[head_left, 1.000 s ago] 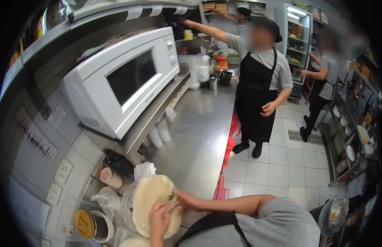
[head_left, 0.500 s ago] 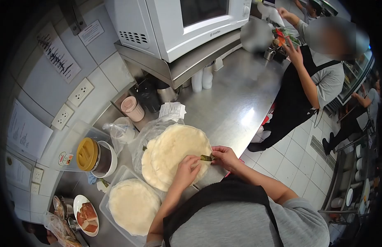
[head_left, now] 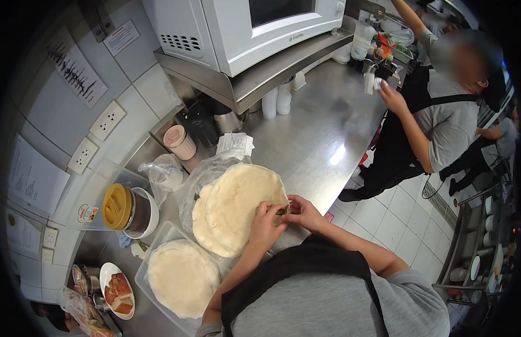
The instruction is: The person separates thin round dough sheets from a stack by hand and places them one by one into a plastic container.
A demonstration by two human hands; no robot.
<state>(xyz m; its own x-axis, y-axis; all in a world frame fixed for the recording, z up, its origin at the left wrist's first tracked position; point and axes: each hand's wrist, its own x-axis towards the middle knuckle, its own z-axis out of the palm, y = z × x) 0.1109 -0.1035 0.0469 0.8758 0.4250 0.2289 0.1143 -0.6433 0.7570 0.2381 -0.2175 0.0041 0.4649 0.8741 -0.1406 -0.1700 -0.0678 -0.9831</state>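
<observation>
Fingers point(head_left: 295, 217) pinch a green strip point(head_left: 281, 211)

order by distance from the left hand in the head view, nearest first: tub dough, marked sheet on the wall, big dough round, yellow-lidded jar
From the left hand:
1. Big dough round, right beside it
2. Tub dough, lower left
3. Yellow-lidded jar, farther left
4. Marked sheet, upper left wall

Left hand point(head_left: 264, 226): pinched, left of grip
Right hand point(head_left: 305, 214): pinched, right of grip
Forearms point(head_left: 359, 242): bare, slanting inward below grip
</observation>
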